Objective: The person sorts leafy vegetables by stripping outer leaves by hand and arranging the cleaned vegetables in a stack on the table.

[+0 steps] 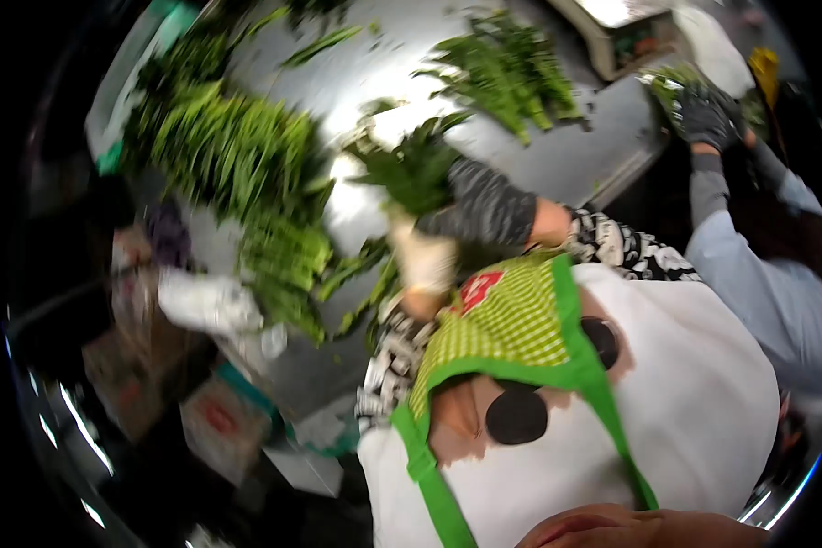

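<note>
A bunch of dark leafy greens (411,169) is in front of my body, above the metal table (356,68). My right hand (484,203), in a dark grey patterned glove, is closed around its right side. Just below the bunch is my left hand (422,251) in a whitish glove, blurred, with its fingers too smeared to make out. To the left lies a long row of greens (233,151), with more leafy stalks (288,256) nearer my body. Another pile of greens (511,73) rests at the upper right of the table.
At the right, a co-worker's dark-gloved hands (708,119) touch greens in clear wrapping. A pale-framed box (603,41) stands at the upper right. White plastic (210,301) lies at the table's left edge, with boxes (224,425) below. Loose leaves (322,46) lie at the top.
</note>
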Motion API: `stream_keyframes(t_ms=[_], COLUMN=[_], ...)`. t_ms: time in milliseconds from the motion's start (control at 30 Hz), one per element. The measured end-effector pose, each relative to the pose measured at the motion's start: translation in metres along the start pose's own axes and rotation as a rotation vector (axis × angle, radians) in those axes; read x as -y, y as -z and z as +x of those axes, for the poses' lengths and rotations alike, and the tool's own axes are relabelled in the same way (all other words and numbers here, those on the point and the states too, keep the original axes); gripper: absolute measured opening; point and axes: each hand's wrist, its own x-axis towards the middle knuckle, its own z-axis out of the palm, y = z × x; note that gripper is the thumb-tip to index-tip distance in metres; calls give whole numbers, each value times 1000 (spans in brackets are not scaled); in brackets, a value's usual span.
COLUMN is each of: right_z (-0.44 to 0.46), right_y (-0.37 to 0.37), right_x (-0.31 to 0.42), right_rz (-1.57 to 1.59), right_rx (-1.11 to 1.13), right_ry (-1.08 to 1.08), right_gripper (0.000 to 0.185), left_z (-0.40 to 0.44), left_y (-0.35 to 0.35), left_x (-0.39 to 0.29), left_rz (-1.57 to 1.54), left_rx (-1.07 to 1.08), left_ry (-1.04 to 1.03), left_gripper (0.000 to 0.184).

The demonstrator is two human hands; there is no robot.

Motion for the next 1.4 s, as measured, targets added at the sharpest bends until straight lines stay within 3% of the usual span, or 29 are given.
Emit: stream_keyframes(t_ms=[33, 100, 133, 200, 267, 333, 367, 400, 433, 533, 567, 600, 667, 700, 767, 833, 867, 933, 1000, 1067, 1133, 1167, 1200, 1267, 1333, 1400], right_z=[4, 5, 5, 9, 15, 16, 17, 19, 16, 16, 20, 19, 28, 29, 31, 33, 34, 43, 46, 31, 17, 5, 6, 9, 9, 7], right_y=[-5, 6, 24, 56, 87, 103, 108, 109, 107, 81, 65, 42, 16, 12, 0, -15, -22, -42, -55, -69, -92, -111, -112, -113, -110, -116], right_x=[-12, -18, -10, -17, -39, -53, -59, -57, -53, -47, -34, -36, 11, 1, -42, -68, -71, -73, -54, -44, -60, -81, -64, -30, -31, -32], right_rz=[-192, -177, 30, -87, -584, -1008, -1185, -1362, -1334, -1033, -896, -1023, -1152, -1150, -1151, -1033, -965, -766, -630, -631, -542, -327, -148, 223, 65, 112], right_rx=[-45, -194, -280, -355, -404, -422, -414, -403, -457, -175, -82, 74, 421, 415, 412, 308, 285, 472, 581, 627, 691, 583, 605, 566, 596, 529], right_ry=[51, 7, -113, -167, -260, -302, -292, -278, -165, 208, 371, 308, -201, -260, -375, -98, 69, 9, -58, 30, 79, 190, 32, -290, 49, 80], right_gripper=[54, 47, 44, 52, 60, 69, 74, 79, 71, 59, 55, 59, 64, 66, 70, 68, 65, 55, 41, 28, 28, 28, 31, 39, 44, 51], left_z=[-1, 10, 9, 8, 4, -10, -20, -25, -33, -59, -63, -62, -59, -54, -44, -27, -17, -5, 7, 5, 1, -3, -8, -15, -22, -30], left_y=[-11, -2, 6, 20, 38, 58, 69, 82, 93, 117, 124, 132, 146, 149, 148, 144, 142, 126, 111, 94, 85, 81, 79, 86, 89, 92], left_x=[6, 12, 9, 3, 33, 49, 51, 54, 54, 63, 67, 79, 95, 96, 87, 91, 97, 106, 122, 115, 107, 116, 119, 113, 99, 91], left_rz=[95, 189, 274, 446, 315, 440, 556, 730, 869, 1121, 1176, 1189, 1217, 1240, 1189, 1212, 1167, 972, 849, 667, 502, 335, 170, -1, -224, -498], left_rx=[70, 269, 246, 183, 113, -21, -37, -16, 13, 55, 97, 61, -13, -97, -136, -218, -176, -236, -294, -303, -268, -236, -187, -91, -14, 7], left_ry=[-71, -339, -403, -527, -402, -398, -348, -427, -371, -185, -116, -135, -168, -243, -77, -48, -50, -86, -308, -217, -81, -158, -240, -152, -37, 110], left_gripper=[94, 103, 96, 85, 74, 59, 64, 80, 91, 114, 113, 112, 112, 103, 92, 72, 60, 48, 41, 33, 34, 36, 39, 40, 48, 62])
